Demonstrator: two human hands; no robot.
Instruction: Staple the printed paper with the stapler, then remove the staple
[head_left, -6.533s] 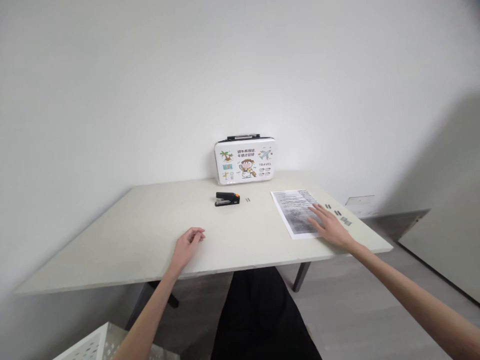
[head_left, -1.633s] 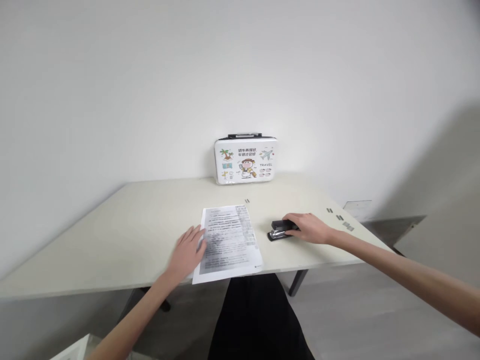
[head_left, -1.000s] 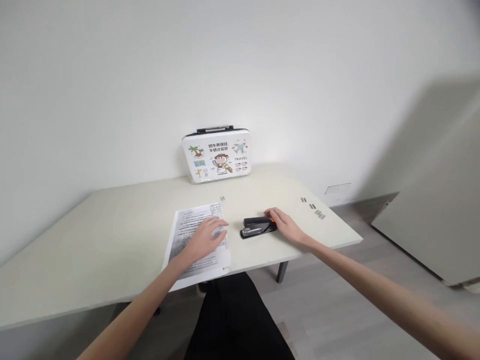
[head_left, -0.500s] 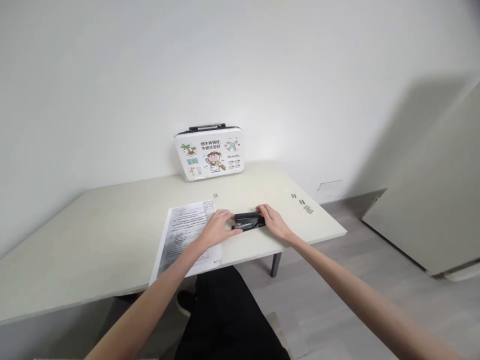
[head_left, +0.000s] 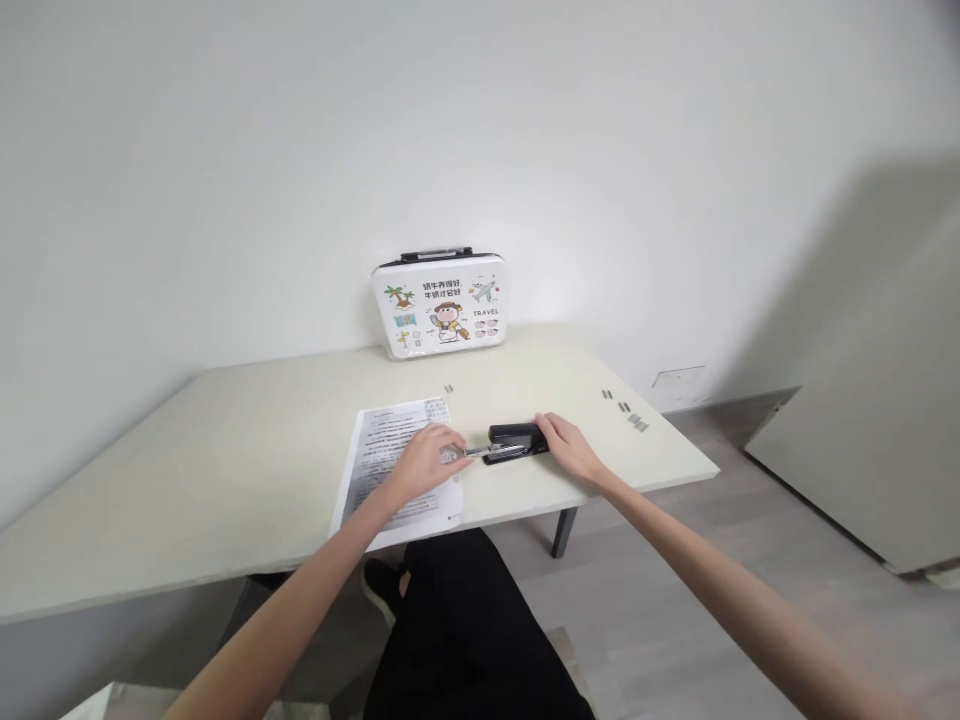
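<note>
A black stapler (head_left: 514, 432) lies on the table near its front edge, its nose toward the left. My right hand (head_left: 568, 447) is closed around its rear end. From the stapler's front a thin metal magazine (head_left: 478, 453) sticks out, and the thumb and fingers of my left hand (head_left: 426, 464) pinch its outer end. Under that left hand lies a printed sheet of paper (head_left: 386, 430). Whether staples sit inside the stapler cannot be made out.
Small strips of staples (head_left: 625, 407) are scattered on the right of the table (head_left: 247, 440), and another strip (head_left: 448, 388) lies behind the paper. A white case (head_left: 442, 310) with cartoon prints leans on the wall. A pale cabinet (head_left: 862, 460) stands to the right.
My left hand has drawn leftward away from the stapler, pulling the metal magazine out of its front. My right hand keeps hold of the rear. The whole view has shifted slightly.
</note>
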